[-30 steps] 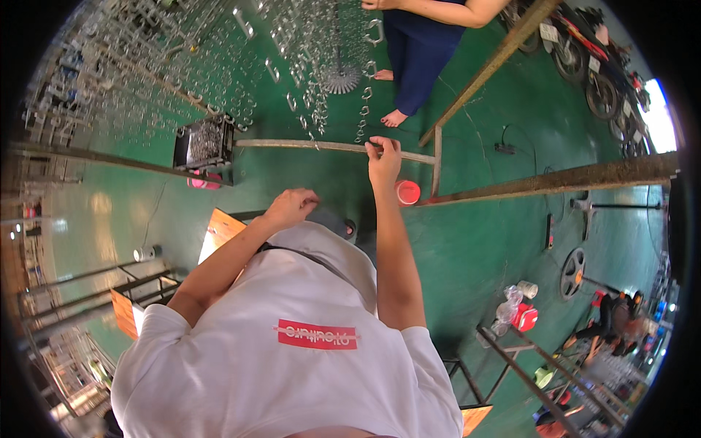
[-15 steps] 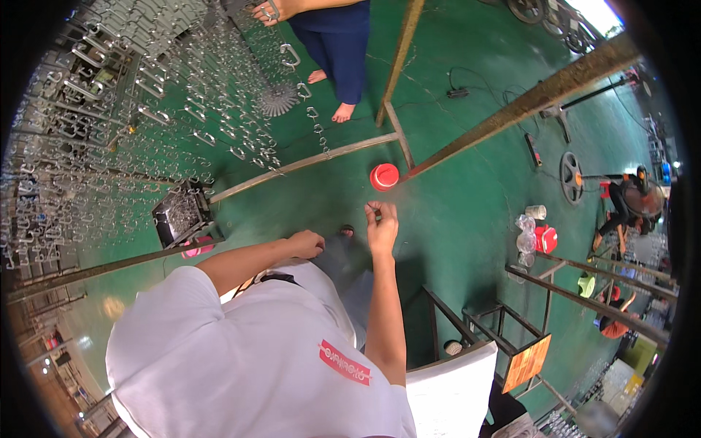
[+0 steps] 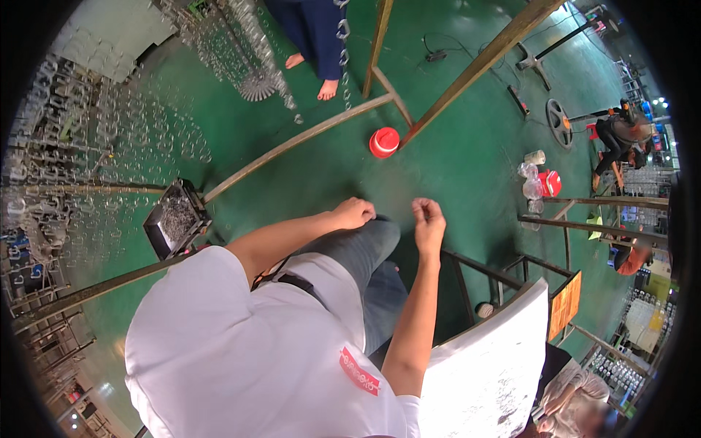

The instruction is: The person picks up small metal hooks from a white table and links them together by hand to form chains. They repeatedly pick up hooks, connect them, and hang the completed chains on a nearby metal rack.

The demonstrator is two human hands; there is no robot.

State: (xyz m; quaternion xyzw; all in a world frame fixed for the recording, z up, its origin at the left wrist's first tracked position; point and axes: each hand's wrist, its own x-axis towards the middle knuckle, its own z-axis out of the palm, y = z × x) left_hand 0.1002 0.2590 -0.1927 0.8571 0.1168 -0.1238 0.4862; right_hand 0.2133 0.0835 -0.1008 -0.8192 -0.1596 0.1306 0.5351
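My left hand (image 3: 355, 212) is in front of my waist, just above my raised thigh in grey jeans, its fingers curled together. A little to its right, my right hand (image 3: 429, 219) is lifted over the green floor with thumb and fingers pinched. Whatever is in either hand, if anything, is hidden or too small to make out. The two hands are apart. Beyond them a red bucket with a lid (image 3: 384, 142) stands on the floor. Left of my hands is a dark tray (image 3: 200, 191) filled with small shiny metal pieces.
Many metal links (image 3: 131, 139) hang in rows at the left. A metal frame (image 3: 296, 139) crosses ahead, with a slanting post (image 3: 475, 73). A white-covered table (image 3: 489, 365) and a wooden-topped stool (image 3: 564, 306) stand at right. A barefoot person in dark blue trousers (image 3: 314, 33) stands beyond the frame.
My left hand has moved right and forward, and my right hand has shifted right. My thigh now shows below the hands. The other person's hand has left the view.
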